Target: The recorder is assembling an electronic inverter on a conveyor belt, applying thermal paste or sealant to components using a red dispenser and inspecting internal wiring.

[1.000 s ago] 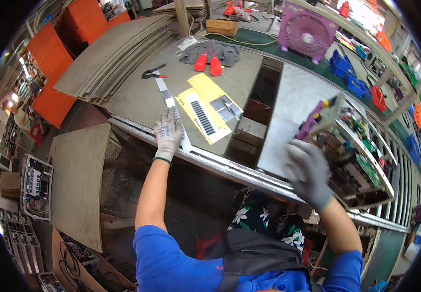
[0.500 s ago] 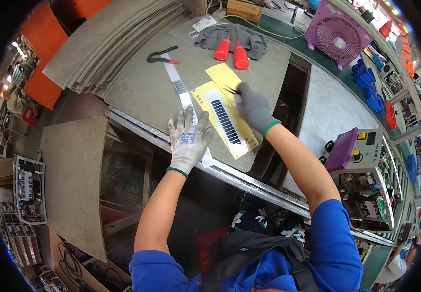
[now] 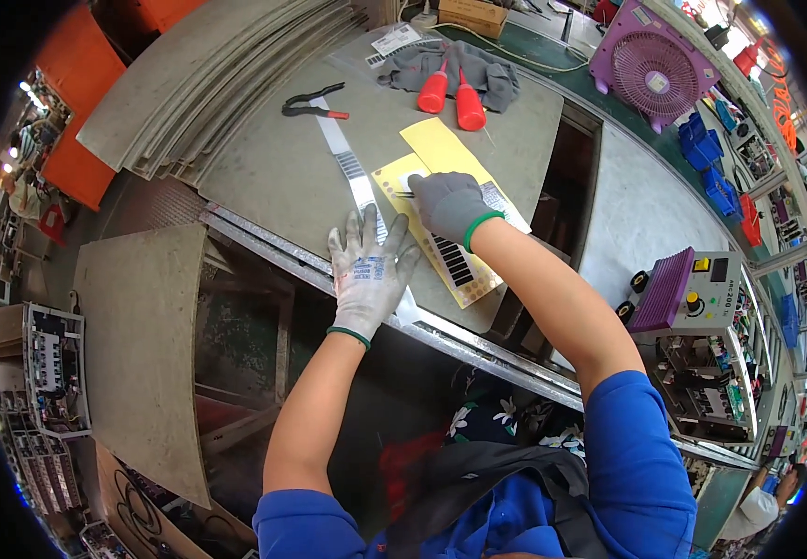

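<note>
My left hand [image 3: 366, 275], in a whitish work glove, lies flat with fingers spread, pressing the lower end of a long white strip with dark rectangular labels [image 3: 351, 170] against the bench. Closed around dark tweezers [image 3: 404, 194], my right hand [image 3: 448, 205] in a grey glove is over a yellow card with small round spots [image 3: 387, 177]. A white sheet bearing a column of black labels [image 3: 453, 265] rests on that card, partly covered by my right hand. Another yellow sheet [image 3: 450, 149] lies just beyond, and a printed white label sheet [image 3: 504, 205] shows beside my right wrist.
Pliers [image 3: 315, 104] lie beyond the strip. Two red squeeze bottles [image 3: 450, 100] rest by a grey cloth [image 3: 497, 79]. Stacked boards [image 3: 208, 84] stand at far left. A purple fan [image 3: 655, 70] and a purple-and-grey machine [image 3: 688, 293] are on the right.
My right hand has moved left with the tweezers, from the card's right edge to over its labels. The printed white sheet by the wrist now shows. My left hand stays nearly still.
</note>
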Demonstrator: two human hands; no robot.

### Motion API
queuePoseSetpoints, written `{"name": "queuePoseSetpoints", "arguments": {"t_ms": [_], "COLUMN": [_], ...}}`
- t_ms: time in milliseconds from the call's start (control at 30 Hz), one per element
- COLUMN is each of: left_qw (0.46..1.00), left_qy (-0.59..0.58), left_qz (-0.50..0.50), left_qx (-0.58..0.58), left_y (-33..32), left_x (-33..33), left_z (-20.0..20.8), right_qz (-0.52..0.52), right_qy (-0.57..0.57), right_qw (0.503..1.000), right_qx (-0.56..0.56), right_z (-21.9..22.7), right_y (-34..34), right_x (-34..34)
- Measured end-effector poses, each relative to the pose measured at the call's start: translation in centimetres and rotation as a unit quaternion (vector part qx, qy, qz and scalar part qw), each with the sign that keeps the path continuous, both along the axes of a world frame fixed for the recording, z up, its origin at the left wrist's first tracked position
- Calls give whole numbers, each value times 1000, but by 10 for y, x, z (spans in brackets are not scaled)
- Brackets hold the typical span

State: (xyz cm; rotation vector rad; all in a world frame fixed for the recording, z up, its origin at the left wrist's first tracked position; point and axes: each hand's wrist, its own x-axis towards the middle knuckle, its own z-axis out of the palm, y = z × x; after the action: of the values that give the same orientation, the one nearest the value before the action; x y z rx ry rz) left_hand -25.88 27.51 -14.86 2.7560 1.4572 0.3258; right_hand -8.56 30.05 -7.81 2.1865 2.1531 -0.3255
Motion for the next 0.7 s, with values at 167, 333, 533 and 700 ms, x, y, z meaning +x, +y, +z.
{"name": "queuePoseSetpoints", "arguments": {"t_ms": [167, 333, 533, 700], "left_qw": [1000, 1000, 1000, 998], "left_qy": [-7, -5, 4, 13], "left_qz": [-4, 1, 3, 8], "left_qx": [15, 7, -2, 55], "left_y": [1, -1, 0, -3], "left_x": [-1, 1, 1, -2], "left_z": [-2, 2, 0, -11], "right_qz": [1, -27, -43, -34], "right_qy": [6, 61, 65, 421], "right_qw": [1000, 998, 993, 893], "right_qx": [3, 20, 90, 155], "right_z": [3, -6, -31, -20], "right_y": [6, 5, 9, -30], "right_x": [0, 4, 11, 13]}}
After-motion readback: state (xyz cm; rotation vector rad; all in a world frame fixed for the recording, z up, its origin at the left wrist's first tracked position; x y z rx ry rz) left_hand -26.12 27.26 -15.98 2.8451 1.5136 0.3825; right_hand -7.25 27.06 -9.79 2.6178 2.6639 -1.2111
